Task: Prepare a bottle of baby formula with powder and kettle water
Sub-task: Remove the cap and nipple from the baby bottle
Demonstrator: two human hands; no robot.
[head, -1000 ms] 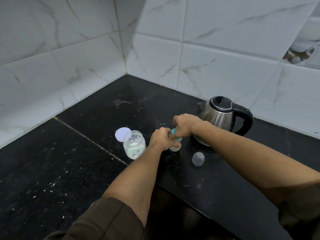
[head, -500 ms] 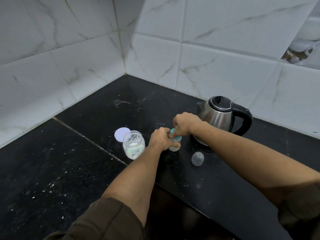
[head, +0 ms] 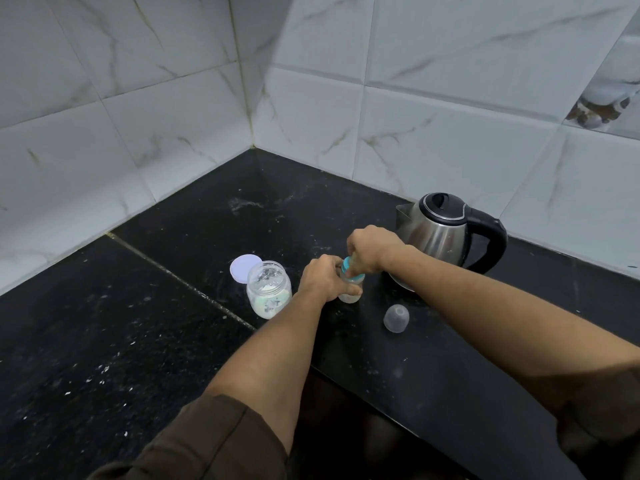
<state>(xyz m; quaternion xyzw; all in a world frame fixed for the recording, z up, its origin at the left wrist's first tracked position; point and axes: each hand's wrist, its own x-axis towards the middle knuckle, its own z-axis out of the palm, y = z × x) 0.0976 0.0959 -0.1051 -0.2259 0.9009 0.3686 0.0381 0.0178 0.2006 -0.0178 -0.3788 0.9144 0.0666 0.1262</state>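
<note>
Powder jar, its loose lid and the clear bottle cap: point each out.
powder jar (head: 269, 295), head view, on its clear side wall.
lid (head: 243, 267), head view, on its flat top.
bottle cap (head: 396, 317), head view, on its domed side.

White wall tiles (head: 450, 57) with thin grey and brown veins, meeting in a corner at 12 o'clock. Black shiny stone counter (head: 104, 341) below, dotted with small white specks. Thin pale seam (head: 180, 282) across the counter, from 9 o'clock toward the middle. Patterned tile (head: 609, 98) at 2 o'clock. Soft, even light, with a pale smudge (head: 244, 204) near the corner.
</note>
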